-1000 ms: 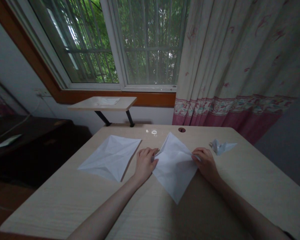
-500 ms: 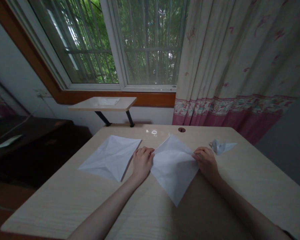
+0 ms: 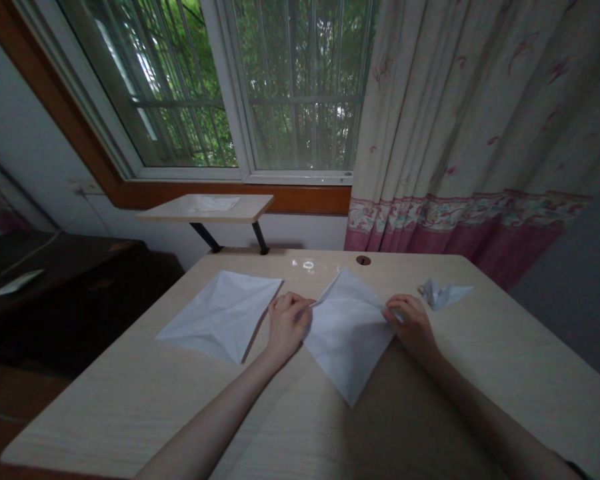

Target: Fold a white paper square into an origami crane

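Note:
A white, creased sheet of paper (image 3: 350, 340) lies turned like a diamond on the desk, one corner pointing toward me. My left hand (image 3: 291, 323) pinches its left edge between thumb and fingers. On the opposite side, my right hand (image 3: 411, 323) pinches the right edge. Between the hands the paper bends along a crease, and its upper left edge is slightly raised. Left of my left hand rests another creased white sheet (image 3: 220, 317), spread out. Beyond my right hand sits a small folded paper piece (image 3: 445, 293) with a pointed end.
The pale wooden desk (image 3: 180, 413) has a round cable hole (image 3: 363, 260) near its far edge. A small raised shelf (image 3: 205, 208) with papers stands at the back left. A window (image 3: 300, 87) and a patterned curtain (image 3: 455, 133) are behind.
Both hands have drawn slightly inward, bringing the paper's side edges closer together. Its near corner has shifted a little away from me, and the upper left edge lifts more.

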`<act>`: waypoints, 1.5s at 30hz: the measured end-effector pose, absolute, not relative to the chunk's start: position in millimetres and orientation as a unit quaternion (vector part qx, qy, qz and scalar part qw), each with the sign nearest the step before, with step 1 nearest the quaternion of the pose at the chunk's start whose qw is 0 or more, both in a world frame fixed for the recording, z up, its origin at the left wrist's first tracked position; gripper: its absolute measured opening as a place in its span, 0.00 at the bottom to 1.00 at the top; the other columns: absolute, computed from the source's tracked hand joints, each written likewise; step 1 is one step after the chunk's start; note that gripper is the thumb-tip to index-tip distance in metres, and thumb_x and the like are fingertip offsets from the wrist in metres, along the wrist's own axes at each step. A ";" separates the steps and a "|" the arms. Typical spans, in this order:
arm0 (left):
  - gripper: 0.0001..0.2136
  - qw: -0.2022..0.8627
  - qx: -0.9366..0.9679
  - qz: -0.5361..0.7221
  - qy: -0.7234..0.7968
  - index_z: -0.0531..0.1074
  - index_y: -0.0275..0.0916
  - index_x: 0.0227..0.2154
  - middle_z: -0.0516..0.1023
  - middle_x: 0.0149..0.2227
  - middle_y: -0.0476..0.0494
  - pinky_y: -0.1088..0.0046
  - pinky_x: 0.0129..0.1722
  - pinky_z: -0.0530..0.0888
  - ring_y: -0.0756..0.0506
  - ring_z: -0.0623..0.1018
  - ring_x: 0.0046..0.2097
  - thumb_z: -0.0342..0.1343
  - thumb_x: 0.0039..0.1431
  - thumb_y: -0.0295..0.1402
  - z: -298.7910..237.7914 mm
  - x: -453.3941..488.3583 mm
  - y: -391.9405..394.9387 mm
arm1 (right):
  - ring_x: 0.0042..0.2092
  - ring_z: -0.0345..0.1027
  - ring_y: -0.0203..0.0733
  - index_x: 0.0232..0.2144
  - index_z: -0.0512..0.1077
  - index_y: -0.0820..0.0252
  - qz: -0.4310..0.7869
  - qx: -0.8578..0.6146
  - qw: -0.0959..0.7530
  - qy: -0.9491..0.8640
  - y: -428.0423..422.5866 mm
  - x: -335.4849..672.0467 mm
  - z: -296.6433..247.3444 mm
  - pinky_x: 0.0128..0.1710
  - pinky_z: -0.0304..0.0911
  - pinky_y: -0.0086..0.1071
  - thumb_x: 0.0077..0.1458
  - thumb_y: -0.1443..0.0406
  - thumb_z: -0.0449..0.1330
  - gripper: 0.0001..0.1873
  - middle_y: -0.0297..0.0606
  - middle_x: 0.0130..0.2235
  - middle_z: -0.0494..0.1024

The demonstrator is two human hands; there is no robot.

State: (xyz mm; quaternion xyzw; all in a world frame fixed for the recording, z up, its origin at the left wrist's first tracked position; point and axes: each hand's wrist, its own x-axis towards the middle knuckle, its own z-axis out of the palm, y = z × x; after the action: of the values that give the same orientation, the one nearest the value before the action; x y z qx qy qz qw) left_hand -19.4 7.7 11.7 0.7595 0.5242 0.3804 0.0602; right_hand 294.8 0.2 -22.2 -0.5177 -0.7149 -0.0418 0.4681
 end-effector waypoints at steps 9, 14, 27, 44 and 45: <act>0.16 0.220 0.763 0.420 0.439 0.77 0.42 0.39 0.81 0.47 0.44 0.56 0.60 0.59 0.42 0.76 0.51 0.44 0.69 0.39 14.7 -15.9 3.0 | 0.44 0.71 0.47 0.31 0.76 0.53 0.033 -0.496 0.488 -0.718 -13.3 288.1 -9.9 0.47 0.62 0.44 0.67 0.55 0.43 0.24 0.40 0.38 0.79; 0.19 0.251 0.760 0.427 0.422 0.74 0.41 0.36 0.82 0.41 0.45 0.58 0.61 0.58 0.43 0.78 0.46 0.39 0.70 0.42 13.4 -15.0 1.3 | 0.43 0.72 0.47 0.30 0.77 0.51 0.044 -0.469 0.492 -0.732 -17.1 285.7 -5.8 0.48 0.60 0.45 0.69 0.53 0.38 0.31 0.38 0.38 0.80; 0.21 0.261 0.755 0.436 0.415 0.76 0.40 0.38 0.83 0.36 0.44 0.61 0.54 0.66 0.41 0.77 0.46 0.40 0.70 0.46 15.8 -13.7 -1.8 | 0.40 0.74 0.46 0.33 0.77 0.51 0.092 -0.452 0.477 -0.748 -22.3 281.9 -5.1 0.53 0.57 0.48 0.68 0.50 0.40 0.28 0.37 0.34 0.82; 0.10 0.141 0.848 0.331 0.390 0.76 0.42 0.42 0.83 0.42 0.47 0.64 0.48 0.69 0.45 0.80 0.43 0.50 0.68 0.36 13.8 -8.4 -6.7 | 0.40 0.72 0.44 0.40 0.71 0.54 -0.003 -0.389 0.438 -0.811 -25.8 275.0 -7.0 0.47 0.64 0.44 0.64 0.64 0.54 0.06 0.36 0.36 0.80; 0.10 0.132 0.853 0.325 0.387 0.76 0.42 0.43 0.83 0.42 0.47 0.64 0.49 0.69 0.45 0.80 0.43 0.50 0.68 0.35 14.6 -7.8 -7.7 | 0.40 0.72 0.44 0.40 0.71 0.54 -0.006 -0.392 0.428 -0.815 -26.8 273.9 -5.4 0.47 0.64 0.43 0.65 0.65 0.54 0.06 0.37 0.37 0.80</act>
State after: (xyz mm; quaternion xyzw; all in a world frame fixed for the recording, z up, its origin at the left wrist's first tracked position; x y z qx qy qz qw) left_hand -7.8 -7.7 14.6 0.8527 0.3871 0.3252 0.1317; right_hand 273.9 -26.8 -5.4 -0.3921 -0.8145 -0.0056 0.4276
